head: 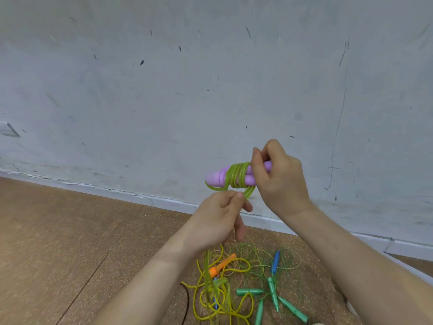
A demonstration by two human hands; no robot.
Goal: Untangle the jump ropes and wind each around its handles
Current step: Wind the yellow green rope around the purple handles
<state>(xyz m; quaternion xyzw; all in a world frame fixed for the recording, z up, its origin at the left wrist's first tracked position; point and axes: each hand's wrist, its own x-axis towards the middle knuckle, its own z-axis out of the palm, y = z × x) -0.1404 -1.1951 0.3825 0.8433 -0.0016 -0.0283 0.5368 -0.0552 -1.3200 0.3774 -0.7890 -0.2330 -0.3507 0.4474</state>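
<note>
My right hand (278, 177) is curled around the two purple handles (219, 178), which I hold side by side and roughly level in front of the wall (164, 90). My fingers and palm cover most of the handles' right part, and only one rounded end pokes out past my knuckles. The green rope (237, 175) is wound in several tight turns around the middle of the pair, and a loose loop hangs just under them.

My left hand (220, 216) sits just below, thumb and fingers pinching a stretch of that rope where it leaves the coil. The pinch itself is mostly hidden by my own fingers. Below my wrist a translucent green strand drops toward the floor (70, 231). It is blurred, and I cannot trace where it ends.

On the floor near the wall lies a tangled pile, partly covered by my forearms. In it I make out an orange handle (222, 266), a blue handle (275, 261), several green handles (249, 291) and loops of yellow rope (199, 301). A second blue piece shows behind the blurred strand, too unclear to name. The thinner cords cross so often that I cannot tell which handle each belongs to. The lower edge of the view cuts off part of the pile.
</note>
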